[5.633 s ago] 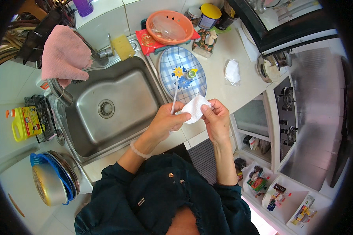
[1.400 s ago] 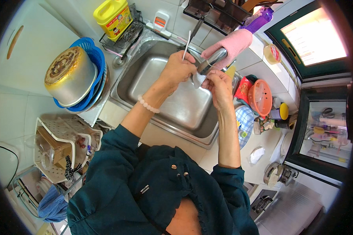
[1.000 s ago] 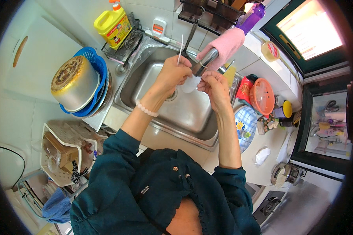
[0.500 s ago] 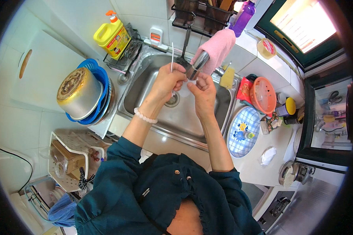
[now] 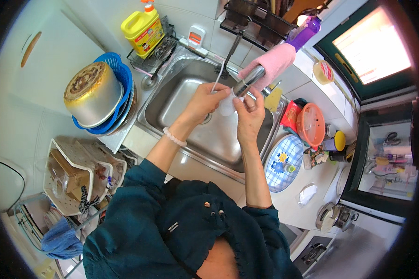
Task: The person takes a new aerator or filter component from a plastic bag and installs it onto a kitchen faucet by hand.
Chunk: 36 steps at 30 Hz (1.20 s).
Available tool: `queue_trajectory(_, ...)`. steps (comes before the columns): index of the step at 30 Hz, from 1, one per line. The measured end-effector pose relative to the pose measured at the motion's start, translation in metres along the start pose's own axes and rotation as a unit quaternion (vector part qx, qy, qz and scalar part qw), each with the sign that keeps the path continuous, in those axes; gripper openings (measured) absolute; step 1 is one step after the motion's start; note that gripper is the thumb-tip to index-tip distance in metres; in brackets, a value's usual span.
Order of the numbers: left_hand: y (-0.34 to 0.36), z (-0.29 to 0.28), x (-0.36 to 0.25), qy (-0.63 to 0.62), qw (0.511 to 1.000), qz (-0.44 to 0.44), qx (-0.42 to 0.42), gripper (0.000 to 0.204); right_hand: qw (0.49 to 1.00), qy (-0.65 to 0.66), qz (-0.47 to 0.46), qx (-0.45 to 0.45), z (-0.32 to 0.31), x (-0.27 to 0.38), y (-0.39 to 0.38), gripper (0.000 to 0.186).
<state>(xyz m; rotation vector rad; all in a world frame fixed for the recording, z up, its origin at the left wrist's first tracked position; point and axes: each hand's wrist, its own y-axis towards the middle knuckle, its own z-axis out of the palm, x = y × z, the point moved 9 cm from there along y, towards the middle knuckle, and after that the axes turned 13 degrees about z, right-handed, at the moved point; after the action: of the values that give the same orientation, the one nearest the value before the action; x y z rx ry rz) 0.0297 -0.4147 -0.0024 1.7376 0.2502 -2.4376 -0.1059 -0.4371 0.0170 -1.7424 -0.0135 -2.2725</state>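
Over the sink [image 5: 191,86], both hands meet just below the metal faucet [image 5: 251,78]. My left hand [image 5: 205,103], with a pale bead bracelet at the wrist, pinches the edge of a small translucent white piece [image 5: 226,107], whose kind I cannot make out. A thin white strip [image 5: 217,79] sticks up from the same hand. My right hand [image 5: 250,114] has its thumb and fingers closed on the other side of the white piece, its fingertips partly hidden. A pink cloth [image 5: 273,63] hangs on the faucet. Behind the left hand a dark-handled utensil [image 5: 233,49] hangs on the wall.
Left of the sink, an upturned pot [image 5: 91,95] rests on blue baskets [image 5: 123,86]. A yellow pump bottle [image 5: 143,30] stands at the back. On the right are a yellow sponge [image 5: 273,100], an orange basket [image 5: 310,124] and a blue checked oval tray [image 5: 275,179].
My view has shifted slightly. Both hands stay together under the faucet, and the white piece shows more between them. The white strip in my left hand now leans to the right.
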Motion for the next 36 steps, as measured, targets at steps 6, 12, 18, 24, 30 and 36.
queue_trajectory(6,0.007,0.007,0.000,-0.031,0.999,0.017,0.028,0.019,0.999,-0.037,-0.028,-0.004,-0.002,0.003,-0.004,0.048)
queue_trajectory(12,0.011,0.009,0.004,-0.079,0.996,0.032,0.030,0.016,0.998,-0.050,-0.029,-0.040,-0.009,0.008,-0.012,0.043)
queue_trajectory(18,0.011,0.008,0.007,-0.076,0.997,0.027,0.011,0.014,0.992,-0.101,-0.040,-0.062,-0.019,0.015,-0.012,0.018)
queue_trajectory(24,0.013,0.009,0.004,-0.052,0.997,0.045,0.017,0.013,0.977,-0.180,-0.051,-0.104,-0.019,0.021,-0.007,0.007)
queue_trajectory(30,0.014,0.009,-0.001,-0.022,0.996,0.083,0.023,0.012,0.973,-0.197,-0.047,-0.109,-0.016,0.022,-0.006,0.007)
queue_trajectory(36,0.014,0.009,-0.003,-0.005,0.995,0.099,0.016,0.011,0.978,-0.174,-0.053,-0.105,-0.013,0.022,-0.012,0.008)
